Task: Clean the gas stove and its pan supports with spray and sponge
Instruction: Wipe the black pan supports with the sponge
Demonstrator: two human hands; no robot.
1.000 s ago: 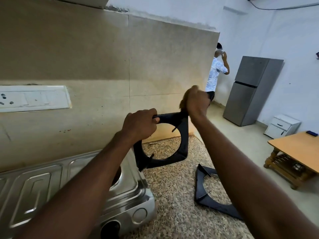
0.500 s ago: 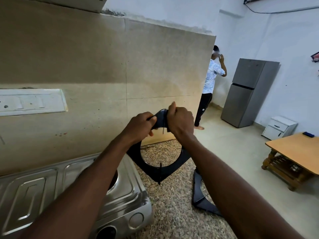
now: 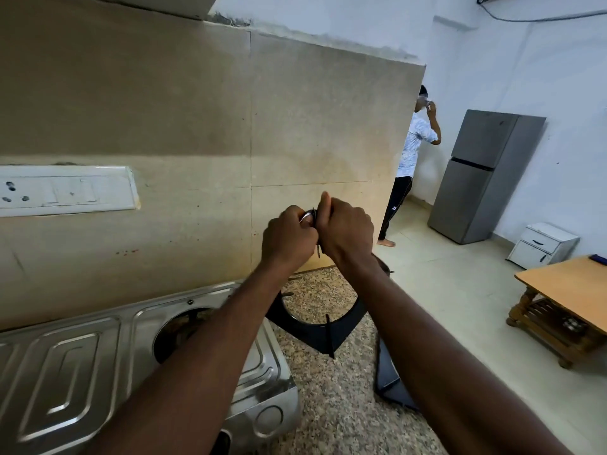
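Observation:
A black square pan support hangs upright above the speckled counter, one corner pointing down. My left hand and my right hand both grip its top corner, knuckles almost touching. My forearms hide much of its ring. A second black pan support lies flat on the counter under my right forearm. The steel gas stove sits at the lower left with its right burner opening bare. No spray or sponge is in view.
The granite counter runs to an edge on the right. A beige tiled wall with a white switch plate stands behind. Beyond are a person, a grey fridge, a white drawer unit and a wooden table.
The held pan support has turned from square-on to corner-down. My right hand slid left along it until it met my left hand at the top corner.

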